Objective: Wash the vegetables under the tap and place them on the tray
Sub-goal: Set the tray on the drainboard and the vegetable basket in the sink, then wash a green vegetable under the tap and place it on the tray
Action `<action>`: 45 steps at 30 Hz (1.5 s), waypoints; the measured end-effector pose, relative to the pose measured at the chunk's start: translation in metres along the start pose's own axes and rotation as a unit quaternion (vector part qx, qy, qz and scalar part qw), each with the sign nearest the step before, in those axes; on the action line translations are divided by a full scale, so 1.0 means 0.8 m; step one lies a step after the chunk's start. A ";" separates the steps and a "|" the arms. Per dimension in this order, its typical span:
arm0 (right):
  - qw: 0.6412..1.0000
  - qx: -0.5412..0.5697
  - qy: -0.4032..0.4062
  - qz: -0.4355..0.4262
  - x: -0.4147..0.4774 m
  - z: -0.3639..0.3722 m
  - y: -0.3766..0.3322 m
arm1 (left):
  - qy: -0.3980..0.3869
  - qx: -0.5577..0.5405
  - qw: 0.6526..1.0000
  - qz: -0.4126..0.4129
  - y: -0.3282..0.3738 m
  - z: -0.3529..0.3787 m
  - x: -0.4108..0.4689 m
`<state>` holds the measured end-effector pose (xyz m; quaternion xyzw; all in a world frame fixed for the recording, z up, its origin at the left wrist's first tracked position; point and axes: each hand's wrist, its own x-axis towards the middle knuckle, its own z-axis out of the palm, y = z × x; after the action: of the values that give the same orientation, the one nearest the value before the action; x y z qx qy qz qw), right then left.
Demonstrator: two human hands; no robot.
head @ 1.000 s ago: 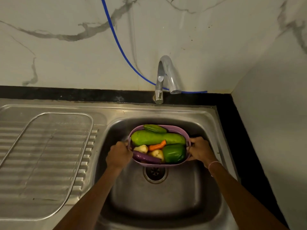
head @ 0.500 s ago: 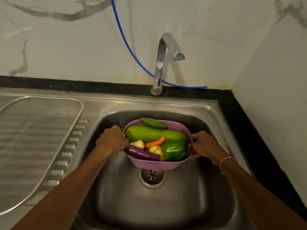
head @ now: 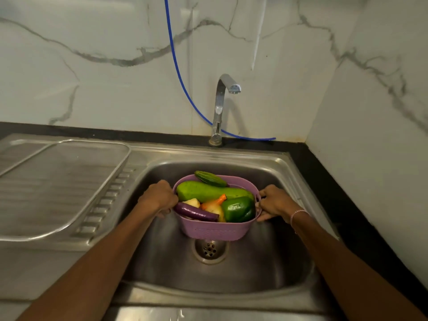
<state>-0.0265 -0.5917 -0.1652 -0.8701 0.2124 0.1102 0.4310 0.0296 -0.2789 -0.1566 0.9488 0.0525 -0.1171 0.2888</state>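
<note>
- Lying on the steel drainboard (head: pixel 97 228) at the far left, the wire-rimmed tray (head: pixel 58 188) sits beside the sink (head: pixel 289 262).
- Left hand (head: pixel 159 196): its grip curls round the basket (head: pixel 215 230) at its left rim.
- The purple basket is inside the sink bowl, over the drain (head: pixel 209 249), and holds a gourd (head: pixel 203 192), cucumber (head: pixel 210 178), aubergine (head: pixel 194 212), carrot (head: pixel 221 198) and pepper (head: pixel 238 209).
- The tap (head: pixel 220 105) stands behind it.
- Right hand (head: pixel 275 202): its grip holds the right rim, with a bracelet (head: pixel 298 214) on the wrist.
</note>
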 end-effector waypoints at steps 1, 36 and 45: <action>1.000 -0.005 0.000 0.002 -0.003 0.000 -0.002 | 0.003 0.002 1.000 0.001 0.000 0.000 -0.001; 0.929 -0.299 0.071 -0.207 0.018 -0.004 -0.039 | 0.006 0.101 0.976 0.191 -0.002 0.007 0.041; 0.874 -0.446 0.004 -0.195 0.044 -0.005 -0.051 | 0.017 0.179 0.950 0.255 -0.003 0.016 0.060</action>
<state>0.0234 -0.5828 -0.1471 -0.9941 -0.0317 0.1029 0.0094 0.0731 -0.2826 -0.1807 0.9684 -0.2079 -0.0313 0.1339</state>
